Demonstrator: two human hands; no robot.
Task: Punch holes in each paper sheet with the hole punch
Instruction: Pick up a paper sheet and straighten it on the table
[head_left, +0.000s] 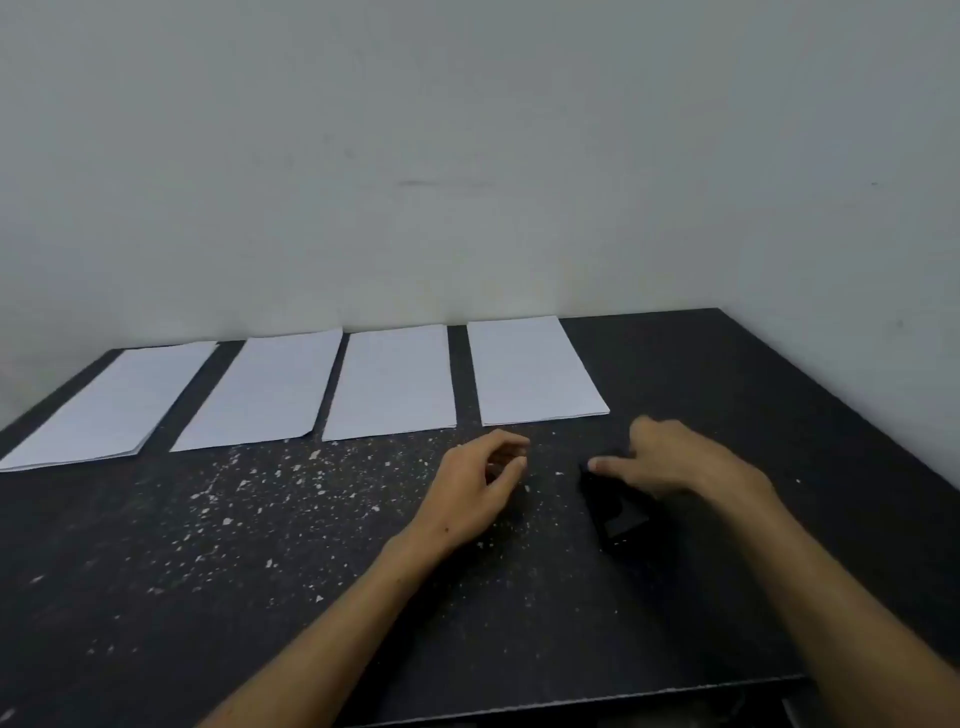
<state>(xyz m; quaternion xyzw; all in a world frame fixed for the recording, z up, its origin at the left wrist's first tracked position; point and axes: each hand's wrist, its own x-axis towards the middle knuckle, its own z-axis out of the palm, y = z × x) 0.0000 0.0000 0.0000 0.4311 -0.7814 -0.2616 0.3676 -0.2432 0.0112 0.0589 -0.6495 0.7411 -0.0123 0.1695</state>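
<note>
Several white paper sheets lie in a row along the back of the black table (753, 395): the leftmost sheet (104, 405), a second sheet (265, 389), a third sheet (392, 382) and the rightmost sheet (535, 369). A black hole punch (618, 517) sits on the table in front of the rightmost sheet. My right hand (675, 462) lies over the punch's far end, thumb stretched along it, fingers spread. My left hand (478, 483) hovers just left of the punch with loosely curled fingers, holding nothing.
Small white paper flecks (249, 499) litter the dark tabletop left of my hands. A pale wall (467, 156) stands directly behind the sheets. The table's front edge (597, 699) runs near the bottom of the view.
</note>
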